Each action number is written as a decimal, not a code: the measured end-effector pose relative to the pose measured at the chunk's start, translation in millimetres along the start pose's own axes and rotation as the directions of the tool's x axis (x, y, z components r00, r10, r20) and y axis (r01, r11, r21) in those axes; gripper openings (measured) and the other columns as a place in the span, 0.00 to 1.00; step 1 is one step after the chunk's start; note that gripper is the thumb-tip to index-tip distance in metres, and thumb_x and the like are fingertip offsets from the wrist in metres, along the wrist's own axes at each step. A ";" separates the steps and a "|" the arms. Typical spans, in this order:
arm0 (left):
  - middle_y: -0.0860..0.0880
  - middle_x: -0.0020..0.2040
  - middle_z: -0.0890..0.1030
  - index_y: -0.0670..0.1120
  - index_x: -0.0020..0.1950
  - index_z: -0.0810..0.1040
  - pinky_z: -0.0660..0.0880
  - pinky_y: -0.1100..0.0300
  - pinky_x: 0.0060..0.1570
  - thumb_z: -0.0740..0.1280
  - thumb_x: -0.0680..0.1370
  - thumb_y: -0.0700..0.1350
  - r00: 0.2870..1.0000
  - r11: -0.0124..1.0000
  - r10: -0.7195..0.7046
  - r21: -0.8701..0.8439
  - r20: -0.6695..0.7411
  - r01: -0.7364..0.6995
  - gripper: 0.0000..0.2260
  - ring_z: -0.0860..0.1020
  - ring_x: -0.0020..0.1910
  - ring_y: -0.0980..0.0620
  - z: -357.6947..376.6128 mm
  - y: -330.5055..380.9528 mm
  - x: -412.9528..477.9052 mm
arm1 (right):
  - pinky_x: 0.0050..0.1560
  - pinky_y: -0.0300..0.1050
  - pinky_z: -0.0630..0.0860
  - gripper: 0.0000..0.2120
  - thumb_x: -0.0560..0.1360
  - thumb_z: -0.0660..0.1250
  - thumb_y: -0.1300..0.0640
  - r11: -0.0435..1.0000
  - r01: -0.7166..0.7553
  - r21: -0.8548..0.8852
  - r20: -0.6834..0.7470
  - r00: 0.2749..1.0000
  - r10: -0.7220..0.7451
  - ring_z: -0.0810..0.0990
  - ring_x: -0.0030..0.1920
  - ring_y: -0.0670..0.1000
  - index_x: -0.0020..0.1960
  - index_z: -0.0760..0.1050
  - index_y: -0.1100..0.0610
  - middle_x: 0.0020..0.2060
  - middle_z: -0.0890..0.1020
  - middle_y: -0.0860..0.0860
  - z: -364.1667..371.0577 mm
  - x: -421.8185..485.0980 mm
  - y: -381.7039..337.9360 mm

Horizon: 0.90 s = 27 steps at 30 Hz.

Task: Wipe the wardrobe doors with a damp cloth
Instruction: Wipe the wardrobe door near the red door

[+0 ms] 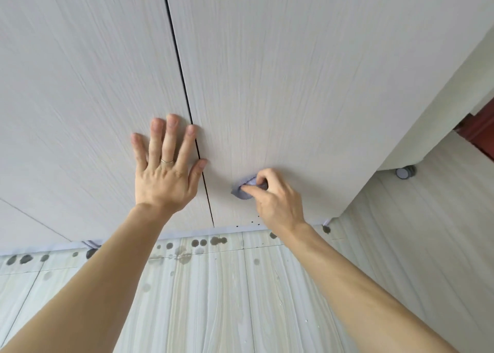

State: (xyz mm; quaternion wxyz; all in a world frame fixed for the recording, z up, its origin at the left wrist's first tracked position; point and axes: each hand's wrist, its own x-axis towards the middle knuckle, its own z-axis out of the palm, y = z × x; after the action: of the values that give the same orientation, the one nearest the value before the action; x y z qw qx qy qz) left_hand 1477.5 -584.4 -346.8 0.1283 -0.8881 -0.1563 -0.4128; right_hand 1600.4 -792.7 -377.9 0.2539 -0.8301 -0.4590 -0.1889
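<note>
Right hand [275, 197] has the damp cloth [244, 191] bunched up in curled fingers, pressed low on the right wardrobe door [294, 85]. Left hand [165, 171] lies flat, fingers spread, bracing the left door [80, 85] beside the gap. I'd open the cloth out more — wider contact — and stroke along the grain.

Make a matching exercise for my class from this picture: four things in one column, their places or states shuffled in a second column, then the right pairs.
1 left hand
2 right hand
3 cloth
4 wheel

A low at the far right, near the floor
B bunched against the right door
C pressed flat, fingers spread
D grips the cloth

Pairs: 1-C, 2-D, 3-B, 4-A
</note>
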 end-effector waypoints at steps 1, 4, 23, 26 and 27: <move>0.51 0.81 0.31 0.50 0.83 0.39 0.32 0.41 0.76 0.58 0.84 0.56 1.000 1.000 -0.021 0.003 0.015 0.021 0.35 0.32 0.80 0.48 -3.6 5.3 0.6 | 0.31 0.39 0.64 0.11 0.72 0.68 0.58 0.999 -0.036 0.013 0.012 0.999 0.036 0.72 0.43 0.46 0.50 0.84 0.46 0.45 0.73 0.45 3.7 -10.8 8.2; 0.49 0.80 0.30 0.48 0.82 0.37 0.35 0.36 0.75 0.60 0.83 0.53 0.992 0.992 -0.121 -0.028 0.043 0.122 0.38 0.31 0.79 0.45 -8.4 27.3 0.1 | 0.33 0.43 0.70 0.18 0.69 0.73 0.67 0.953 -0.284 0.106 -0.037 0.956 0.290 0.75 0.43 0.50 0.49 0.84 0.45 0.47 0.72 0.45 -1.3 -30.3 42.8; 0.22 0.75 0.48 0.31 0.78 0.43 0.24 0.42 0.69 0.66 0.73 0.72 0.925 0.938 -0.340 -0.006 0.170 0.346 0.56 0.47 0.73 0.19 1.5 68.6 11.9 | 0.48 0.35 0.76 0.22 0.70 0.67 0.73 0.197 -0.677 0.709 0.168 0.434 0.885 0.79 0.45 0.47 0.37 0.81 0.45 0.47 0.72 0.41 26.5 -41.3 34.0; 0.23 0.76 0.49 0.32 0.78 0.43 0.25 0.43 0.70 0.65 0.74 0.72 0.925 0.941 -0.333 -0.006 0.185 0.340 0.56 0.47 0.73 0.19 -1.0 66.0 10.1 | 0.44 0.28 0.74 0.19 0.71 0.67 0.73 0.221 -0.678 0.701 0.209 0.492 0.845 0.80 0.46 0.44 0.39 0.83 0.48 0.49 0.76 0.44 24.1 -45.5 36.5; 0.23 0.76 0.49 0.33 0.78 0.43 0.25 0.43 0.70 0.65 0.74 0.72 0.927 0.943 -0.326 -0.008 0.187 0.333 0.55 0.47 0.73 0.19 -1.1 64.7 9.8 | 0.43 0.26 0.73 0.20 0.70 0.66 0.73 0.222 -0.674 0.704 0.198 0.487 0.851 0.80 0.46 0.44 0.39 0.83 0.48 0.49 0.78 0.46 21.4 -46.4 46.8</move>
State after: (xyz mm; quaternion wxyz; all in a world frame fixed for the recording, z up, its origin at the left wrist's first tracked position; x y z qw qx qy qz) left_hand 1507.6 -642.5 -345.0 0.0248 -0.8857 -0.3060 -0.3483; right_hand 1618.7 -832.0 -432.0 0.6595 -0.7493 0.0117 0.0586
